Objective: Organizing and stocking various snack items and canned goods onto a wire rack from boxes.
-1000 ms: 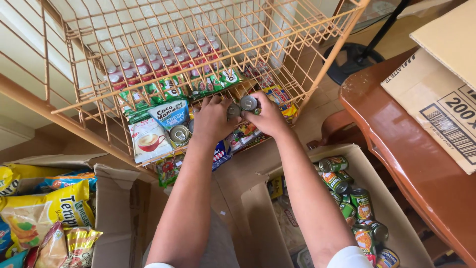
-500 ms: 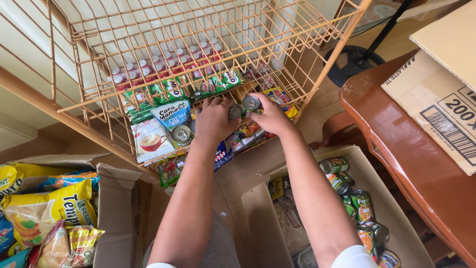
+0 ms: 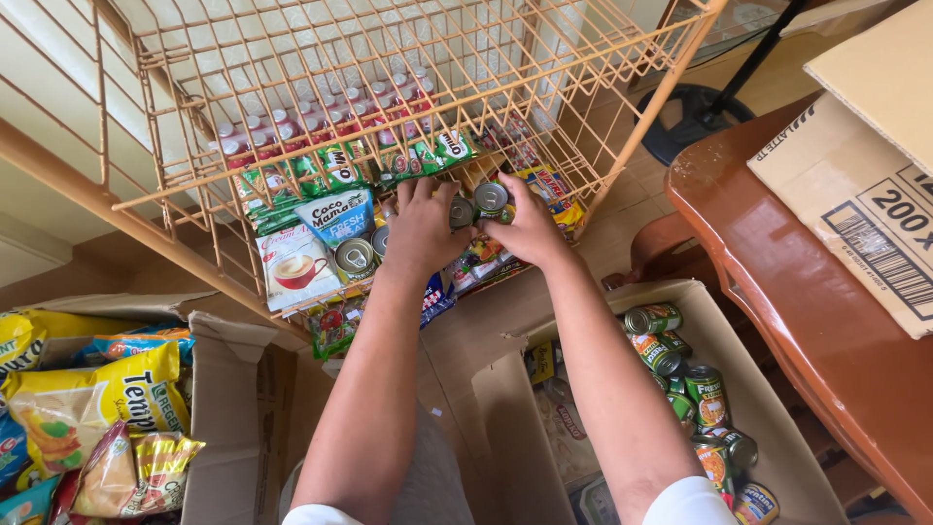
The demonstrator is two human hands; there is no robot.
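Both hands reach up through the open front of an orange wire rack basket (image 3: pixel 671 92). The left hand (image 3: pixel 420 228) lies palm-down with fingers curled over a small silver-topped tin can (image 3: pixel 460 212), and the right hand (image 3: pixel 530 226) closes around a second silver-topped tin can (image 3: pixel 491 197) just beside it; the two cans touch each other between the hands, low in the basket near its front edge.

At the far left, an open cardboard box (image 3: pixel 225 408) on the floor is packed with yellow snack bags (image 3: pixel 92 399), its flap standing close to the left forearm. Above it, inside the basket, a white coffee sachet pack (image 3: pixel 294 264) and a blue-and-white milk carton (image 3: pixel 338 216) lean by another silver tin can (image 3: pixel 353 258), just left of the left hand. Green sachet strips (image 3: pixel 335 170) and rows of small red-capped bottles (image 3: pixel 292 122) fill the back of the basket.

Below the right forearm, a second open cardboard box (image 3: pixel 787 389) holds green-labelled cans (image 3: pixel 705 384) along its right side, with bare room on its left. At the right, the curved edge of a glossy brown wooden tabletop (image 3: pixel 777 292) runs close to that box, carrying flattened cardboard (image 3: pixel 855 204).
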